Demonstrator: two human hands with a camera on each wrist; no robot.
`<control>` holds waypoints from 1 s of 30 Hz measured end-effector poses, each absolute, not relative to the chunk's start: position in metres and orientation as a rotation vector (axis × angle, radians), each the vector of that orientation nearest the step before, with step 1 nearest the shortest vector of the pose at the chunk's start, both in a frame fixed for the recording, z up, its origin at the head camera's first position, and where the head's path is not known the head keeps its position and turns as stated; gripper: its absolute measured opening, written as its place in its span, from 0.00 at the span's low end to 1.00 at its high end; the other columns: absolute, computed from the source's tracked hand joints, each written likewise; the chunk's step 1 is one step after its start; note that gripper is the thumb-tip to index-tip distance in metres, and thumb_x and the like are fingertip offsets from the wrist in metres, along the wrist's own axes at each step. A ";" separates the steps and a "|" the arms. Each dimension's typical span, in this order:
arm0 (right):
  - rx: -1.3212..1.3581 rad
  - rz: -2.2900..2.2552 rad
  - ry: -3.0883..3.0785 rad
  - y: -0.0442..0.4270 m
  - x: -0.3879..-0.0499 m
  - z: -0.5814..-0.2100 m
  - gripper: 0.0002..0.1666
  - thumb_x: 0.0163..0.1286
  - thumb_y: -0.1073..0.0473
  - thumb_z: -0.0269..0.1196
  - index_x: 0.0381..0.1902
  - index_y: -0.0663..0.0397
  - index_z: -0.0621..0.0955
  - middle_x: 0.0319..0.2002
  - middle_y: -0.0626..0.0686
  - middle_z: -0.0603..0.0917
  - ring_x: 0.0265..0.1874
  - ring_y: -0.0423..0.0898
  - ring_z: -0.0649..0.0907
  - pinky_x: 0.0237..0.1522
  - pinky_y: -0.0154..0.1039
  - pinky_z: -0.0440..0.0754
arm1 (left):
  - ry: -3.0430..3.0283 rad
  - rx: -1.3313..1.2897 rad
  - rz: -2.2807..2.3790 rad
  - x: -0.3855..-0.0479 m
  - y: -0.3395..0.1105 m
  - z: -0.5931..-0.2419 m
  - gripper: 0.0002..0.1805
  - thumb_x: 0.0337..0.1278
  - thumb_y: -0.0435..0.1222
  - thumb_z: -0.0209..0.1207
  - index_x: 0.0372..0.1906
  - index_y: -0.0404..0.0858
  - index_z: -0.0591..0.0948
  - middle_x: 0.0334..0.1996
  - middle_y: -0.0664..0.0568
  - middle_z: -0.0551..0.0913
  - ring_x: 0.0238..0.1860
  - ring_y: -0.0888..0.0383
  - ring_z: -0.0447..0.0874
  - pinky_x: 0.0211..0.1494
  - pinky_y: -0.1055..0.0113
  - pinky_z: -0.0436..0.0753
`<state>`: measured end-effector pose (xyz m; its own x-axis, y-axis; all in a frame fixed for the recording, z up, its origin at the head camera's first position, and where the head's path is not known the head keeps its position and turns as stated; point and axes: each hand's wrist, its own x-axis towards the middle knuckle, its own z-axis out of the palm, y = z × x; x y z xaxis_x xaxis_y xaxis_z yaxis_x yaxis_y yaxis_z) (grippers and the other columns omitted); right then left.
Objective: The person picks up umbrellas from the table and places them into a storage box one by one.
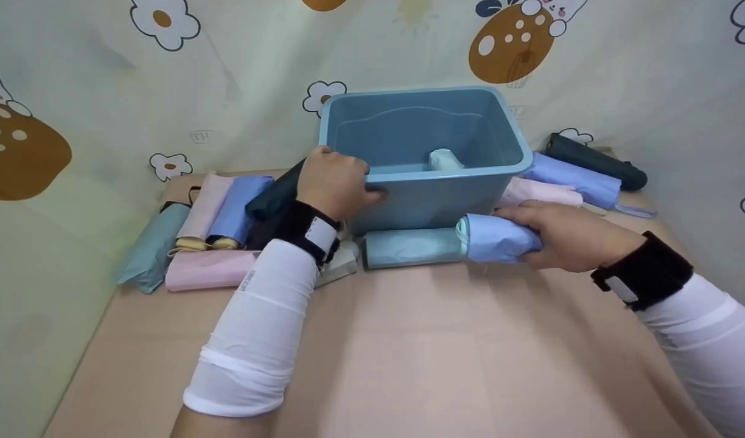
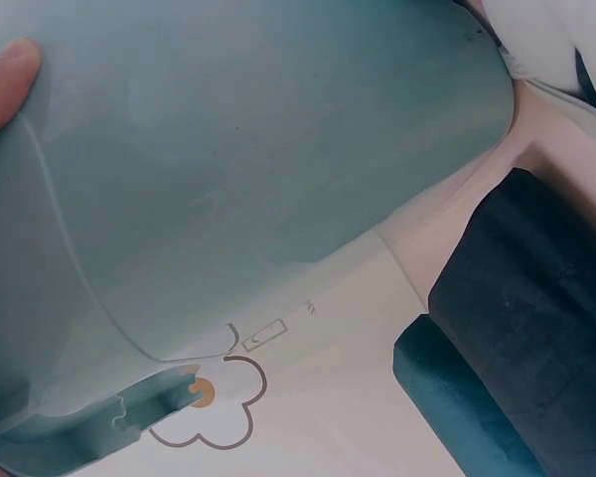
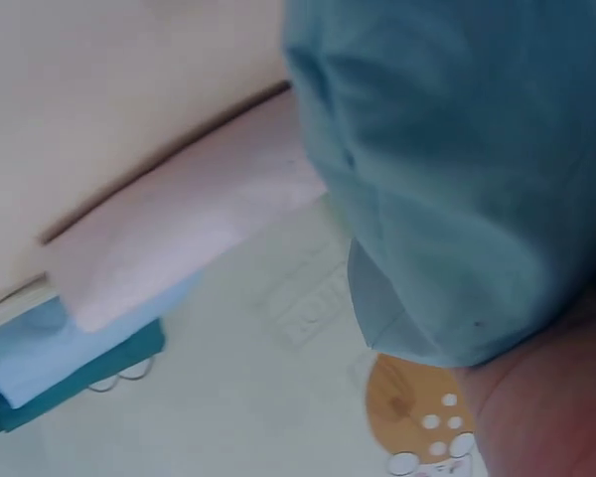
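One digit of the left hand, at the left edge, lies against the blue-green bin; dark bundle and teal bundle adjoin at lower right.

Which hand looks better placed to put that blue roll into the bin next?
The right hand, I'd judge: it holds the blue roll near the bin, while the left hand grips the bin by its rim.

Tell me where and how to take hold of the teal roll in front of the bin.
Probably best gripped round the middle of the teal roll, from above and the near side. It lies lengthwise before the bin, whose wall crowds its far side, while tabletop shows along its near edge. Avoid its right end: the right hand holds the blue roll there.
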<state>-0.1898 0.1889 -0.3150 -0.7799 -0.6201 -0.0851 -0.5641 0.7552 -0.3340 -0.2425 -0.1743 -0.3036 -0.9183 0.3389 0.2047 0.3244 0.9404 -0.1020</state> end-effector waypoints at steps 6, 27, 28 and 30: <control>-1.015 -0.443 2.804 0.177 -0.186 -0.295 0.41 0.63 0.61 0.75 0.73 0.42 0.75 0.60 0.49 0.83 0.54 0.49 0.81 0.57 0.54 0.83 | -2.858 -0.516 0.117 -0.243 -0.176 -0.303 0.30 0.61 0.65 0.64 0.36 0.40 0.89 0.29 0.47 0.90 0.38 0.48 0.91 0.67 0.47 0.77; -0.805 -0.896 2.956 0.147 -0.230 -0.246 0.41 0.69 0.60 0.67 0.78 0.45 0.69 0.64 0.59 0.80 0.55 0.61 0.82 0.59 0.69 0.81 | -2.833 -0.510 0.093 -0.241 -0.176 -0.305 0.30 0.60 0.65 0.66 0.35 0.40 0.89 0.28 0.47 0.90 0.37 0.48 0.91 0.67 0.48 0.77; -0.764 -0.928 2.959 0.146 -0.233 -0.245 0.41 0.70 0.58 0.67 0.79 0.44 0.68 0.65 0.60 0.80 0.56 0.62 0.82 0.59 0.70 0.81 | -2.834 -0.507 0.088 -0.241 -0.176 -0.305 0.30 0.60 0.65 0.66 0.36 0.40 0.89 0.28 0.47 0.90 0.37 0.47 0.91 0.67 0.48 0.77; -0.684 -0.998 2.964 0.142 -0.241 -0.246 0.42 0.71 0.56 0.67 0.80 0.43 0.66 0.66 0.60 0.79 0.57 0.63 0.81 0.60 0.72 0.80 | -2.838 -0.505 0.084 -0.241 -0.176 -0.305 0.30 0.60 0.65 0.66 0.36 0.39 0.89 0.29 0.46 0.91 0.38 0.47 0.91 0.66 0.48 0.78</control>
